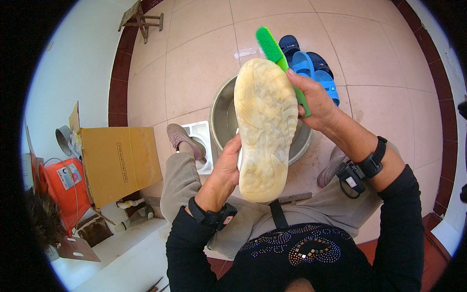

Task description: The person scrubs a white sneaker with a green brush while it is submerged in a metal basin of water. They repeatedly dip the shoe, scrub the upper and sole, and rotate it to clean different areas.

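Observation:
A shoe with a yellowed translucent sole (265, 135) is held up, sole towards me, over a round metal basin (219, 109). My left hand (228, 164) grips it at the left side near the lower half; the fingers are mostly hidden behind it. My right hand (316, 96) holds the handle of a green scrub brush (269, 45) against the shoe's right edge, with the thumb near the sole. The green bristles extend past the toe end, facing left. The shoe hides part of the brush and most of the basin's inside.
Blue sandals (326, 82) and dark clogs (290, 45) lie beyond the basin on the right. A white plastic tray (206, 146) is beside my shod foot. On the left stand a cardboard box (120, 164) and an orange bag (65, 189). A small wooden stool (140, 20) is at the far left.

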The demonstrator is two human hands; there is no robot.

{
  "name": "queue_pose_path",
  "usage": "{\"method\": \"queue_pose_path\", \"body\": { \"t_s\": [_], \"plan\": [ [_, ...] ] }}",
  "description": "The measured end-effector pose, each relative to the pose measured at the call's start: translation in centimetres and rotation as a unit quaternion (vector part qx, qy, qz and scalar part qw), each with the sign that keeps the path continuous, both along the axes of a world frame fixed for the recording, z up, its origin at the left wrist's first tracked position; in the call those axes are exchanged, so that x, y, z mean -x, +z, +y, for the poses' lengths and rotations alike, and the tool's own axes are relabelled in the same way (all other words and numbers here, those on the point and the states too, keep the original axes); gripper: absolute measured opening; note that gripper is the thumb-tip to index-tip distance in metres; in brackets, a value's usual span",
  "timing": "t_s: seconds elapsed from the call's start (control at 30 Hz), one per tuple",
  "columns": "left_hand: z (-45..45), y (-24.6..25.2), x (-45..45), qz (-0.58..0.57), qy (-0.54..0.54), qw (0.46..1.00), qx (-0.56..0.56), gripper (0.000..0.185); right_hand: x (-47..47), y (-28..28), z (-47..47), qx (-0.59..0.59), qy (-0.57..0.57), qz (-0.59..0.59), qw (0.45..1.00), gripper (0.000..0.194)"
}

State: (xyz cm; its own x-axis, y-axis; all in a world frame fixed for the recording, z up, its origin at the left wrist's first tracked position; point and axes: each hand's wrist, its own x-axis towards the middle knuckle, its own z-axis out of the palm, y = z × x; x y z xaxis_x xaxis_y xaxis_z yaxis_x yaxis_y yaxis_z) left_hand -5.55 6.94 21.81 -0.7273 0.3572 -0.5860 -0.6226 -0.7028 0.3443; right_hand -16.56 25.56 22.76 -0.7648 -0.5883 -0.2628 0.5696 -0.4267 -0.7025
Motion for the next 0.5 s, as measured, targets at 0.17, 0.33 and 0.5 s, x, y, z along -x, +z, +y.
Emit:
{"method": "queue_pose_path", "body": {
  "t_s": [0.17, 0.33, 0.5],
  "plan": [
    [0.02, -0.14, 0.06, -0.002, 0.001, 1.0, -0.006, 0.046, -0.26, 0.1, -0.08, -0.028, -0.014, -0.024, 0.999, 0.03],
    [0.04, -0.12, 0.04, -0.004, 0.001, 1.0, -0.003, 0.046, -0.28, -0.13, -0.15, -0.027, -0.018, -0.018, 0.999, 0.027],
    [0.01, -0.18, 0.01, -0.006, 0.0, 1.0, -0.017, 0.047, 0.04, -0.59, -0.15, -0.036, -0.012, -0.012, 0.999, 0.028]
  ]
}}
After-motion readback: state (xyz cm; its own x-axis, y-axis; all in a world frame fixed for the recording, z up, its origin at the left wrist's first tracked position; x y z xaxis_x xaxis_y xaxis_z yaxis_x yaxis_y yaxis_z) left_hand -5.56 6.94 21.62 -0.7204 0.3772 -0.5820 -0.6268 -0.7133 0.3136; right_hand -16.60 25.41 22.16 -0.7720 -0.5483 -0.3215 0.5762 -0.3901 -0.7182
